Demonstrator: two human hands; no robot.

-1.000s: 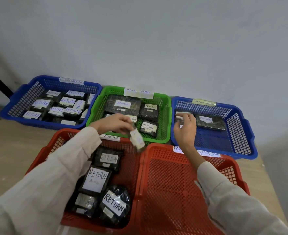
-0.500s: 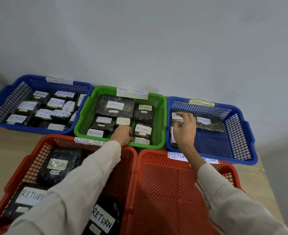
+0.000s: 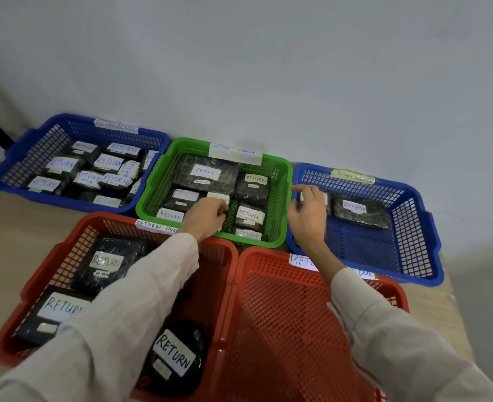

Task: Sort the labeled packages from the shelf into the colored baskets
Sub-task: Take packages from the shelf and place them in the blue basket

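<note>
My left hand (image 3: 206,219) reaches into the green basket (image 3: 286,172), fingers curled down on a small black package (image 3: 218,197) with a white label, among several other labelled packages. Over the left end of the right blue basket (image 3: 435,242), my right hand (image 3: 307,216) pinches a black package (image 3: 325,198) that is mostly hidden behind the fingers. Another package marked RETURN (image 3: 358,213) lies beside it.
A left blue basket (image 3: 65,203) holds several RETURN packages. The near left red basket (image 3: 109,219) holds three, partly under my left sleeve. The near right red basket (image 3: 283,329) has bare mesh. All stand on a wooden table against a pale wall.
My left hand carried the small package from above the red basket into the green basket and set it down there. My right hand stayed on the package in the right blue basket.
</note>
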